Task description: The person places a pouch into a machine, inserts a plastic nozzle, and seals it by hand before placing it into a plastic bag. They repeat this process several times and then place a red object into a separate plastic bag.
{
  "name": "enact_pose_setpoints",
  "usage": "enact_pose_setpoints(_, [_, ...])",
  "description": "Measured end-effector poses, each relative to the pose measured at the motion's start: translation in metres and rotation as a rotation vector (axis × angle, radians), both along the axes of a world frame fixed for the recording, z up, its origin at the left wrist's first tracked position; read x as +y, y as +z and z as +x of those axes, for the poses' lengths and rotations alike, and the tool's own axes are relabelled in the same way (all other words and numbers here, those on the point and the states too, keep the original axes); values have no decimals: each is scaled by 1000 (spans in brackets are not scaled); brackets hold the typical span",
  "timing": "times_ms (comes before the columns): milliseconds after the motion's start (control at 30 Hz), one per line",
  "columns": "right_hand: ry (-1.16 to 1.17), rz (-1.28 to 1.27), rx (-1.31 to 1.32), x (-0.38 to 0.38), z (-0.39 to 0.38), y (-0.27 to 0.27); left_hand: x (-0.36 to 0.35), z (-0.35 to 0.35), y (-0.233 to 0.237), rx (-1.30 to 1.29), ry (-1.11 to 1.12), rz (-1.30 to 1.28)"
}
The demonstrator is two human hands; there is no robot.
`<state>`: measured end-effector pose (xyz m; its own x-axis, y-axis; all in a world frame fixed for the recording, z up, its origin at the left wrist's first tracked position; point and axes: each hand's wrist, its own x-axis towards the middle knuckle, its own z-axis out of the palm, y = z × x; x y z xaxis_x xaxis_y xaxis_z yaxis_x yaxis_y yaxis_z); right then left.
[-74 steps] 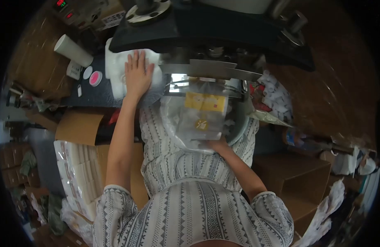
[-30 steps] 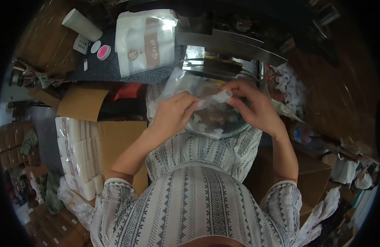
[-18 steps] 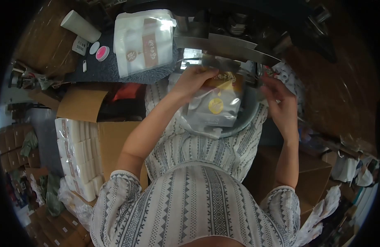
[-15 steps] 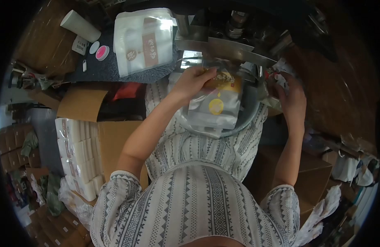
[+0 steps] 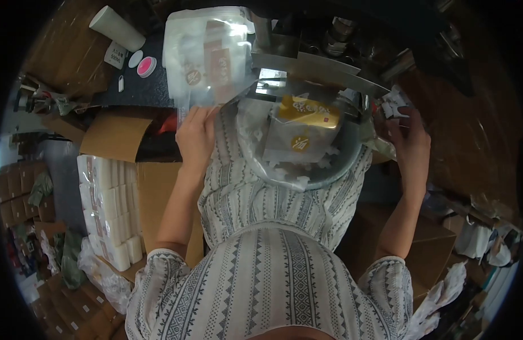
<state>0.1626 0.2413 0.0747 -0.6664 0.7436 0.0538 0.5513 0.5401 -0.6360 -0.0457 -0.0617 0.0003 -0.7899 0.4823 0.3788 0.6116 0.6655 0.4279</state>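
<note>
My left hand [image 5: 196, 136] pinches the lower edge of a translucent printed pouch [image 5: 207, 56] lying on the dark cloth at the upper left. On the right, my right hand [image 5: 409, 136] has its fingers curled around small white pieces [image 5: 394, 105] near the machine's right side; how firmly it holds them is hard to see. Between the hands, a pouch with a gold band [image 5: 306, 124] lies in a round basin [image 5: 343, 170] on the lap, lined with clear plastic. Small white pieces show below that pouch.
A metal machine [image 5: 341, 68] stands above the basin. At the left are an open cardboard box [image 5: 111, 136], stacked white packs [image 5: 105, 209], a white cup [image 5: 117, 28] and a pink round container [image 5: 146, 67]. Another carton [image 5: 426, 243] sits at the lower right.
My left hand has let go of the gold-banded pouch and moved left to the translucent pouches. The gold-banded pouch now lies in the basin. My right hand has stayed near the same place.
</note>
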Motion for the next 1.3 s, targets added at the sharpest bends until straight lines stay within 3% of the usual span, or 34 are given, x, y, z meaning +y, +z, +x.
enact_pose_setpoints(100, [186, 7, 203, -26, -15, 4, 12, 21, 20, 96, -87, 131])
enact_pose_setpoints(233, [183, -58, 186, -37, -14, -7, 16, 36, 30, 5, -151, 136])
enact_pose_setpoints(433, [204, -474, 340, -50, -6, -14, 28, 48, 28, 29, -218, 160])
enact_pose_setpoints(533, [347, -276, 233, -62, -23, -6, 31, 54, 30, -1, -250, 154])
enact_pose_setpoints(600, [632, 192, 361, -66, -35, -7, 31, 56, 33, -21, -263, 154])
enact_pose_setpoints(667, [693, 145, 314, -68, -38, -5, 32, 54, 35, -39, -470, 98])
enact_pose_setpoints(700, [753, 95, 259, -69, -38, -4, 33, 55, 34, -42, -471, 98])
enact_pose_setpoints(733, [751, 95, 256, -68, -37, -2, 35, 57, 30, -137, -526, 97])
enact_pose_setpoints(800, [680, -164, 147, -64, -35, 1, 42, 59, 23, -231, -583, 99])
enact_pose_setpoints(867, [551, -221, 234, -56, -38, -15, 56, 59, 17, -670, -595, 162])
enact_pose_setpoints(900, [423, -273, 321, -50, -38, -20, 64, 56, 18, -667, -594, 166])
enact_pose_setpoints(933, [426, -268, 323, -45, -35, -18, 74, 51, 21, -866, -469, 141])
enact_pose_setpoints(967, [374, -135, 292, -39, -31, -16, 83, 46, 22, -1061, -340, 113])
enact_pose_setpoints(1000, [320, -6, 259, -35, -26, -14, 91, 40, 17, -1059, -342, 115])
enact_pose_setpoints(1067, [283, -38, 192, -29, -17, -5, 103, 31, 1, -1342, -238, 457])
enact_pose_setpoints(1133, [248, -73, 120, -16, -11, -6, 109, 30, 4, -1454, -214, 564])
enact_pose_setpoints(1167, [171, 137, 92, -3, -15, -13, 109, 30, 5, -1560, -185, 675])
enact_pose_setpoints(1200, [93, 346, 66, 8, -17, -23, 107, 30, 3, -1559, -182, 675])
enact_pose_setpoints(1233, [95, 344, 66, 19, -16, -40, 101, 29, -2, -1395, -195, 531])
enact_pose_setpoints(1267, [144, 486, 7, 31, -15, -63, 97, 25, -5, -1224, -209, 391])
enact_pose_setpoints(1300, [191, 631, -51, 37, -16, -73, 89, 12, -5, -1217, -210, 394])
